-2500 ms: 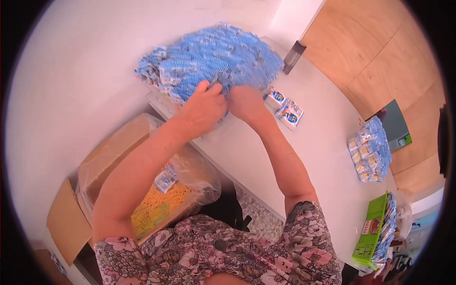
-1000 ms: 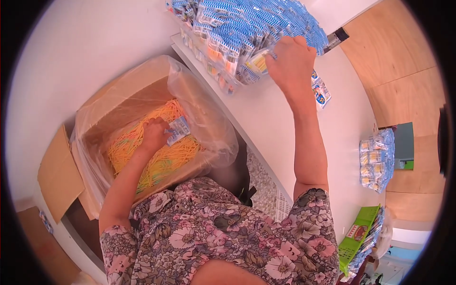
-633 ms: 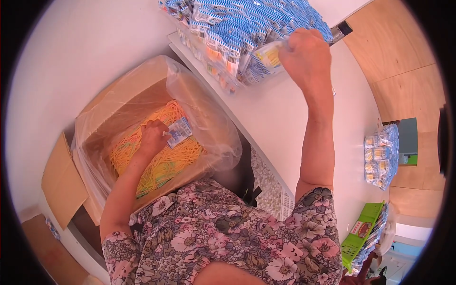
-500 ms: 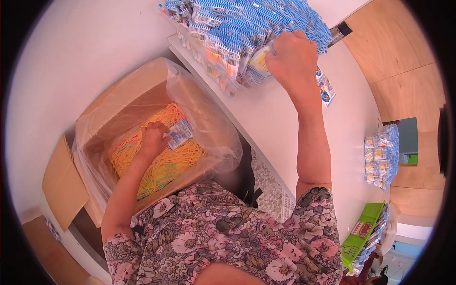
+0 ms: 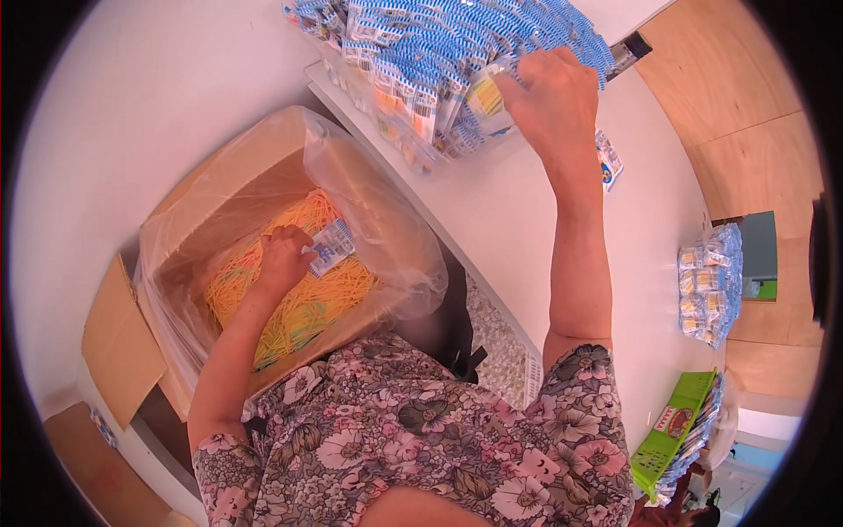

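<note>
My left hand [image 5: 287, 261] is down inside a plastic-lined cardboard box [image 5: 211, 206], its fingers closed on the edge of a small clear packet with blue-and-white print [image 5: 332, 246]. Under it lie many thin yellow, orange and green strands [image 5: 329, 303]. My right hand [image 5: 555, 101] is over the near right side of a big pile of blue-and-white striped packets [image 5: 457, 44]. Its thumb stands apart from the bent fingers, beside a packet with yellow contents [image 5: 486, 95]; the fingertips are partly hidden.
The pile sits on a white table [image 5: 500, 211], where a loose packet [image 5: 608, 161] lies right of my right wrist. Farther right stand a stack of bundled packets [image 5: 709, 285] and a green basket [image 5: 676, 430] holding packets. The box's cardboard flap [image 5: 123, 342] sticks out to the left.
My right hand has shifted slightly right and up, its thumb parting from the fingers, and the yellow packet shows more. My left hand stays with its packet in the box.
</note>
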Tool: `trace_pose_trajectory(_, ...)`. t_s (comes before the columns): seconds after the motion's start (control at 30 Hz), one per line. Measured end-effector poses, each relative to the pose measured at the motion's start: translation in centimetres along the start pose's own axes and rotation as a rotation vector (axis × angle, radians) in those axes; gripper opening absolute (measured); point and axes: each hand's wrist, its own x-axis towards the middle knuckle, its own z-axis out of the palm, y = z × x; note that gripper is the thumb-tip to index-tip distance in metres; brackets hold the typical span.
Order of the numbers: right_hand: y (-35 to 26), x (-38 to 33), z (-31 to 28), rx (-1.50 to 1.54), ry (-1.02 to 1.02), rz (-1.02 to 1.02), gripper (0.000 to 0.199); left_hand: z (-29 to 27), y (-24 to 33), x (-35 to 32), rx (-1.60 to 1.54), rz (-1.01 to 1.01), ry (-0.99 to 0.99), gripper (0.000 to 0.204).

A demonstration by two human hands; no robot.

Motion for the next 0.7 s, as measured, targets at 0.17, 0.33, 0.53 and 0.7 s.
trace_pose_trajectory(0.17, -0.8, -0.7, 0.7, -0.154, -0.059, -0.082, 0.019, 2.3, -1.5, 0.7, 0.017, -0.007, -0.015, 0.027)
trace_pose_trajectory(0.33, -0.6, -1.7, 0.3, -0.211, -0.007, -0.024, 0.034, 3.8, 0.3, 1.8, 0.086, -0.091, -0.04, 0.047)
trace_pose_trajectory(0.53, -0.9, -2.7, -0.4, -0.105, 0.085, -0.002, 0.041, 4.0, 1.0, 2.7, 0.123, -0.207, -0.078, 0.049)
trace_pose_trajectory(0.7, -2.9, -3.3, -1.4, 0.02, 0.281, -0.121, 0.037, 4.2, 0.7, 2.4, -0.091, -0.323, -0.063, 0.046)
